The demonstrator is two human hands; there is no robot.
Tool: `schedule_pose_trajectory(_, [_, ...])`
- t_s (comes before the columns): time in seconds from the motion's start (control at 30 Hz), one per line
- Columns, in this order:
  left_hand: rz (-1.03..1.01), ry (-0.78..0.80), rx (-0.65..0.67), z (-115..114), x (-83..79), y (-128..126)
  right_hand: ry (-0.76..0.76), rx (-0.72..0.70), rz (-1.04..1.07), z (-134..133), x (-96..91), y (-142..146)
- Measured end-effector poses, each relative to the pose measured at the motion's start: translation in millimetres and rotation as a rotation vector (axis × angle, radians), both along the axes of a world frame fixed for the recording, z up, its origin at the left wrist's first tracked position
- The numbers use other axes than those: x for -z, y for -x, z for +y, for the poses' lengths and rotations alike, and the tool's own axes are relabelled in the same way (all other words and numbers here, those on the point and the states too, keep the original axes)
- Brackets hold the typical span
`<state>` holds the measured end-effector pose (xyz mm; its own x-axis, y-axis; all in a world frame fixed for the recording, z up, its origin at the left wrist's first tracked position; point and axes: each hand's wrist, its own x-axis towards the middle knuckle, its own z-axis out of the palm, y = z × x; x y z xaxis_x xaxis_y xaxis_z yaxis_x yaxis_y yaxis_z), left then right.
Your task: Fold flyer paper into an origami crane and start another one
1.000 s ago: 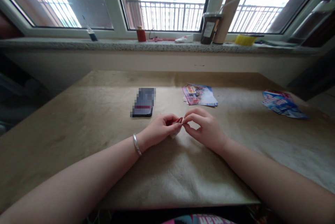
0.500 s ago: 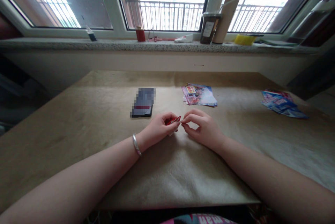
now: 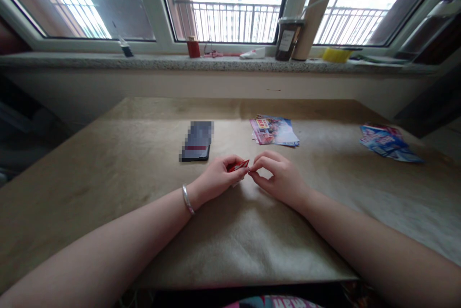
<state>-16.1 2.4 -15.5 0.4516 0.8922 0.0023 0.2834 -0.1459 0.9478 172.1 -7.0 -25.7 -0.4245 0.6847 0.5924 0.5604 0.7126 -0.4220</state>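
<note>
Two hands (image 3: 219,176) (image 3: 284,176), one small red item (image 3: 237,166), one bracelet (image 3: 186,199), one phone (image 3: 197,141), two printed stacks (image 3: 275,130) (image 3: 389,142), one counter (image 3: 108,188), one red jar (image 3: 193,48), one brown tube (image 3: 314,20).

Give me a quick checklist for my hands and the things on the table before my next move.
1. Left hand holding the small red item: ok.
2. Right hand holding something between its pinched fingertips: cannot tell.
3. Phone apart from both hands: ok.
4. Card pile squared up: not ok, edges stick out.
5. Blue packets apart from the right hand: ok.
</note>
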Motion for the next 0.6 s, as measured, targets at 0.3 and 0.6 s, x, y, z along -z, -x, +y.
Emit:
schedule_pose_trajectory(0.3, [0.012,-0.012,-0.009,1.3,1.0,-0.4,-0.113,0.009,-0.094,-2.1,-4.4,0.2])
schedule_pose_trajectory(0.6, [0.077,-0.04,-0.003,0.5,-4.0,-0.4,-0.111,-0.023,-0.125,-3.6,-5.5,0.6])
